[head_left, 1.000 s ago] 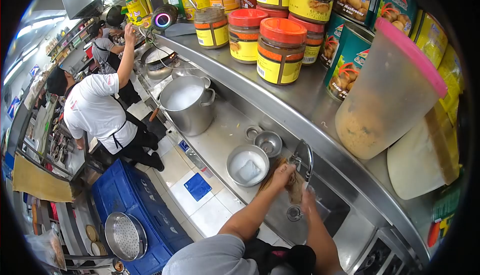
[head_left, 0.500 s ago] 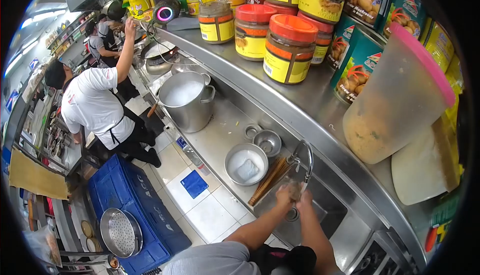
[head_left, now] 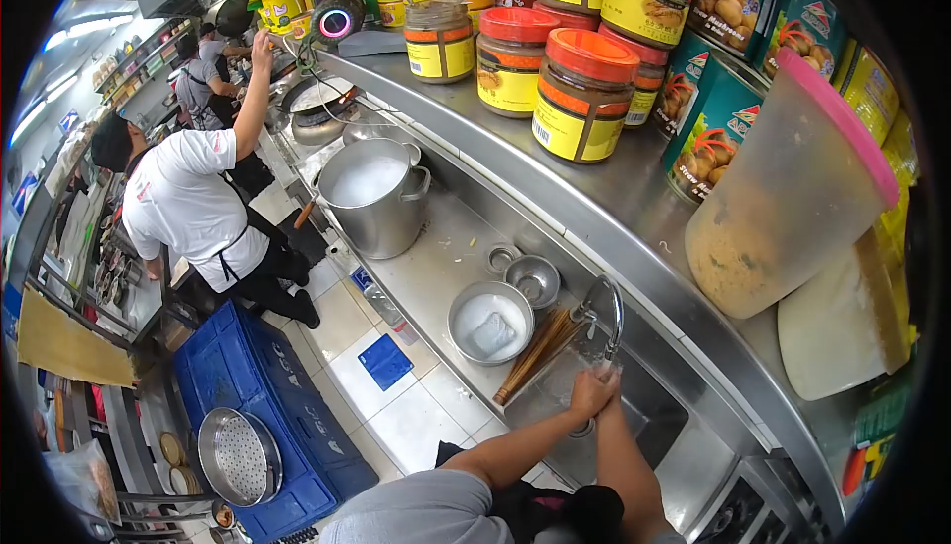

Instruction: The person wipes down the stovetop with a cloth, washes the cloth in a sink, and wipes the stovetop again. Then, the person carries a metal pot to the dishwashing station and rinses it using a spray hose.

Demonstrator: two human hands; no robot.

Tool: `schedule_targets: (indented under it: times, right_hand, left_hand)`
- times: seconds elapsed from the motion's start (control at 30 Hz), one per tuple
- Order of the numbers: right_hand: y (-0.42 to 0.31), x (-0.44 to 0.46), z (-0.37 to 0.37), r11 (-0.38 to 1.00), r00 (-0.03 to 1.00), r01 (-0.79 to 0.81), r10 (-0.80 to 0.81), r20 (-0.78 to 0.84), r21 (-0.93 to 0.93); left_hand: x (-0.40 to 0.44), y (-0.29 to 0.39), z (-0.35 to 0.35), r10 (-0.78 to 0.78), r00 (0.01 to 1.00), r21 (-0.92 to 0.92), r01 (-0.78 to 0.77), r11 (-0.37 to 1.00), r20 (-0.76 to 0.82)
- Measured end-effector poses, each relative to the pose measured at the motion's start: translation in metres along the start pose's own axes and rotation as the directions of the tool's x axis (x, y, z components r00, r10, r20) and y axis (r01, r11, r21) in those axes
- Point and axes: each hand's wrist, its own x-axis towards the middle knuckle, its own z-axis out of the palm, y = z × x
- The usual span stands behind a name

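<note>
Beneath the curved faucet (head_left: 616, 318), my left hand (head_left: 588, 393) and my right hand (head_left: 610, 381) are pressed together over the sink (head_left: 649, 410). The left hand's fingers are closed over the right hand, whose fingers are mostly hidden. Whether anything lies between the palms cannot be seen. Just left of the faucet rests a bundle of thin bamboo sticks (head_left: 540, 354), like a wok brush. Beside it stands a metal bowl (head_left: 459, 308) with a whitish, cloth-like lump (head_left: 492, 334) in it.
A small steel bowl (head_left: 535, 280) and a large pot (head_left: 371, 232) stand further along the counter. Sauce jars (head_left: 584, 98), cans (head_left: 705, 133) and a pink-lidded container (head_left: 783, 207) line the shelf. A person in white (head_left: 188, 197) stands beyond a blue chest (head_left: 263, 395) with a colander (head_left: 238, 457).
My hands have come together under the faucet; before, they were slightly apart with a blur between them. The view has shifted slightly. The person in white keeps one arm raised.
</note>
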Motion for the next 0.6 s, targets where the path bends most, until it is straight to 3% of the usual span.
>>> schedule_targets:
  times: [0.03, 0.07, 0.1, 0.13, 0.17, 0.2, 0.23, 0.3, 0.33, 0.37, 0.4, 0.43, 0.47, 0.5, 0.53, 0.57, 0.6]
  right_hand:
    - [0.0, 0.002, -0.011, 1.0, 0.997, 0.013, -0.015, 0.072, 0.025]
    - [-0.009, -0.018, 0.038, 0.989, 0.995, -0.099, 0.1, -0.001, 0.105]
    - [-0.004, -0.012, 0.033, 0.99, 0.995, -0.099, 0.1, -0.002, 0.102]
    - [-0.002, -0.002, 0.031, 1.0, 0.988, -0.011, 0.01, -0.152, -0.011]
    - [-0.003, 0.005, 0.03, 0.989, 0.953, 0.062, -0.098, -0.287, -0.132]
    - [-0.017, -0.009, 0.049, 0.993, 0.974, 0.008, -0.034, -0.223, -0.12]
    - [-0.025, -0.019, 0.049, 0.993, 0.974, 0.007, -0.034, -0.225, -0.117]
    - [-0.04, -0.035, 0.053, 0.994, 0.977, 0.102, -0.109, -0.184, -0.047]
    - [-0.041, -0.047, 0.059, 0.993, 0.982, 0.122, -0.12, -0.146, 0.0]
    - [-0.032, -0.048, 0.067, 0.992, 0.982, 0.123, -0.121, -0.144, 0.001]
    - [-0.021, -0.049, 0.075, 0.991, 0.982, 0.128, -0.132, -0.137, -0.036]
    - [-0.016, -0.05, 0.077, 0.988, 0.981, 0.132, -0.141, -0.13, -0.077]
    - [-0.008, -0.027, 0.053, 0.993, 0.964, -0.057, 0.028, -0.265, -0.102]
    - [-0.002, -0.02, 0.047, 0.993, 0.963, -0.064, 0.034, -0.268, -0.101]
    - [0.005, -0.014, 0.044, 0.999, 0.964, -0.037, 0.03, -0.264, -0.019]
    - [0.009, -0.01, 0.045, 0.998, 0.966, -0.008, 0.024, -0.259, 0.063]
    - [0.011, -0.008, 0.048, 0.998, 0.966, -0.009, 0.025, -0.256, 0.064]
  left_hand:
    - [0.004, -0.006, -0.006, -0.001, 1.0, 0.0, 0.001, 1.0, 0.001]
    - [0.009, -0.014, -0.018, -0.217, 0.969, -0.036, 0.223, 0.974, 0.119]
    - [0.013, -0.026, -0.025, -0.412, 0.879, -0.048, 0.435, 0.899, 0.24]
    - [0.015, -0.036, -0.029, -0.407, 0.882, -0.057, 0.431, 0.9, 0.237]
    - [0.014, -0.053, -0.03, -0.418, 0.881, -0.189, 0.46, 0.868, 0.224]
    - [0.008, -0.071, -0.029, -0.433, 0.876, -0.313, 0.481, 0.819, 0.215]
    - [-0.003, -0.089, -0.027, -0.434, 0.874, -0.31, 0.483, 0.819, 0.217]
    - [-0.018, -0.108, -0.036, -0.408, 0.673, -0.139, 0.603, 0.785, 0.617]
    - [-0.013, -0.111, -0.045, -0.408, 0.674, -0.137, 0.602, 0.787, 0.616]
    - [0.001, -0.097, -0.062, -0.554, 0.622, -0.353, 0.777, 0.521, 0.553]
    - [0.008, -0.083, -0.073, -0.679, 0.515, -0.552, 0.812, 0.19, 0.523]
    - [0.009, -0.072, -0.065, -0.678, 0.516, -0.555, 0.811, 0.188, 0.524]
    - [0.008, -0.06, -0.048, -0.605, 0.677, -0.662, 0.684, 0.307, 0.418]
    - [0.006, -0.049, -0.033, -0.512, 0.808, -0.741, 0.529, 0.413, 0.291]
    - [0.012, -0.038, -0.025, -0.537, 0.797, -0.483, 0.599, 0.639, 0.278]
    - [0.014, -0.04, -0.019, -0.538, 0.797, -0.481, 0.598, 0.641, 0.274]
    - [0.018, -0.044, -0.014, -0.363, 0.916, -0.186, 0.392, 0.901, 0.174]
